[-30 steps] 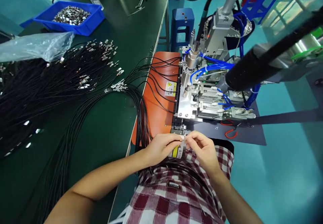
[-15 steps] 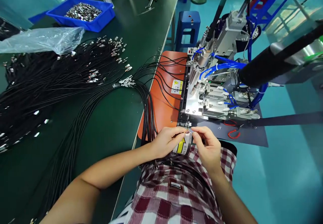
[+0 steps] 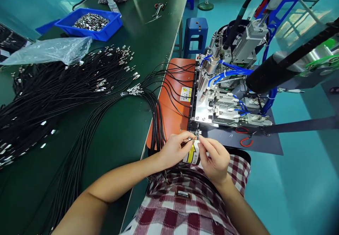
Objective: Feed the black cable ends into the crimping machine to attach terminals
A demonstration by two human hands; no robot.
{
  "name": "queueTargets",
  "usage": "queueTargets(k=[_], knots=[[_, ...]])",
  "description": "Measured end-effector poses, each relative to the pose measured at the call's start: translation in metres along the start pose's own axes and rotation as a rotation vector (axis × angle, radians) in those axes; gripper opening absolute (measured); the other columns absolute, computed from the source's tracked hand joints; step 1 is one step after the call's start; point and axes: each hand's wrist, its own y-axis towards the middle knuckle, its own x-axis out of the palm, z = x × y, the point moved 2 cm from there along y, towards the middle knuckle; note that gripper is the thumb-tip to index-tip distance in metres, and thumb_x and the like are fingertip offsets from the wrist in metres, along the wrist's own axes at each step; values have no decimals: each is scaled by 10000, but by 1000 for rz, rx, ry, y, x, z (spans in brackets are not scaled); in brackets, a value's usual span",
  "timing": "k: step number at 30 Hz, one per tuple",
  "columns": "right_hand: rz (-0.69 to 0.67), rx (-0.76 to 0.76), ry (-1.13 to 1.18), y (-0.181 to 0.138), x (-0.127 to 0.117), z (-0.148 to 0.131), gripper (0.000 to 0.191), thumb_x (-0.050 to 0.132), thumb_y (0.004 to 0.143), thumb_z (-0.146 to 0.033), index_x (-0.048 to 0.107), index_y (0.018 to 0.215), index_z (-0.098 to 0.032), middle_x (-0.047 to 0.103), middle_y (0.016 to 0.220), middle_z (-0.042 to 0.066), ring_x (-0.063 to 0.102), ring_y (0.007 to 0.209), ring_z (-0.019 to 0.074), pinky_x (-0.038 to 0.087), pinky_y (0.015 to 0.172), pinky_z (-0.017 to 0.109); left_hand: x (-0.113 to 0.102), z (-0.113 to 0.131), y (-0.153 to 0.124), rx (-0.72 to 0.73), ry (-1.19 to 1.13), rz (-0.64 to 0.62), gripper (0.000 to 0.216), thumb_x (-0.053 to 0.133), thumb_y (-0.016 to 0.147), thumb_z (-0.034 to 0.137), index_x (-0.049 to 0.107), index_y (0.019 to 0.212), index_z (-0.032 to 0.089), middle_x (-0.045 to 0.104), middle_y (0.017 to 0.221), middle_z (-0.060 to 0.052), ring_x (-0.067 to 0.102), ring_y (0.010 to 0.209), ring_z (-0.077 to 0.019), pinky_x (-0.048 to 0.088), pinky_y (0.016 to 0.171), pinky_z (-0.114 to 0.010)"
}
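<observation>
My left hand point(image 3: 176, 151) is closed in a pinch on a thin black cable point(image 3: 186, 142), whose fine coloured wires stick out past the fingertips. Thumb and fingers of my right hand point(image 3: 215, 156) are pressed together at those wire ends; whether a small part is also between them I cannot make out. Both hands meet over a white label with a yellow arrow point(image 3: 192, 153), just in front of a metal machine point(image 3: 202, 112). To the left, a bundle of black cables point(image 3: 156, 124) hangs over an orange plate point(image 3: 172, 111).
On the green table point(image 3: 119, 132) lie a heap of black cables point(image 3: 53, 86) with metal connectors, a plastic bag point(image 3: 50, 49) and a blue tray point(image 3: 106, 34) of small metal parts. Red-handled pliers point(image 3: 246, 142) rest right of the machine. Blue stool point(image 3: 196, 34) behind.
My right fingers have drawn in to the wire ends and closed more tightly. The left hand keeps its pinch. The view has tilted up slightly.
</observation>
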Motion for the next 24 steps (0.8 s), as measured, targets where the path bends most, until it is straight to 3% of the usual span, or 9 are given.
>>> queueTargets(k=[7, 10, 13, 15, 18, 24], knots=[[6, -3, 72, 4, 1, 1, 336, 625, 815, -79, 658, 1098, -257, 724, 927, 68, 666, 793, 203, 518, 711, 352, 3, -7, 0, -36, -28, -15, 172, 508, 906, 266, 625, 974, 158, 597, 657, 23, 561, 583, -105, 417, 558, -200], [16, 104, 184, 5, 3, 1, 210, 620, 827, -100, 655, 980, -241, 707, 865, 60, 655, 771, 199, 525, 689, 351, 5, -7, 1, -49, -81, -14, 178, 526, 905, 284, 625, 973, 153, 588, 660, 18, 565, 613, -111, 426, 585, -208], [59, 254, 287, 6, 5, -1, 113, 605, 844, -135, 633, 906, -225, 670, 813, 55, 628, 742, 197, 516, 644, 343, 5, -4, 4, -44, -214, -39, 182, 560, 888, 290, 631, 979, 150, 626, 827, -25, 587, 769, -128, 452, 690, -221], [78, 333, 351, 7, 6, -2, 71, 608, 847, -155, 630, 869, -220, 650, 803, 48, 614, 733, 190, 508, 639, 335, 5, -2, 5, -91, -363, -100, 217, 576, 881, 319, 627, 1005, 148, 610, 816, -18, 571, 709, -107, 442, 636, -206], [63, 480, 477, 6, 8, -3, 43, 608, 859, -184, 629, 841, -216, 623, 811, 36, 598, 715, 169, 497, 620, 310, 4, 0, 7, -214, -572, -166, 288, 606, 861, 383, 613, 1025, 147, 526, 649, 43, 443, 465, -44, 325, 453, -172], [-11, 578, 526, 4, 11, -5, 75, 594, 877, -227, 621, 809, -210, 589, 787, 20, 569, 697, 153, 465, 613, 286, 3, 1, 8, -325, -653, -52, 325, 687, 792, 423, 624, 910, 126, 588, 634, 22, 475, 377, -36, 216, 365, -158]])
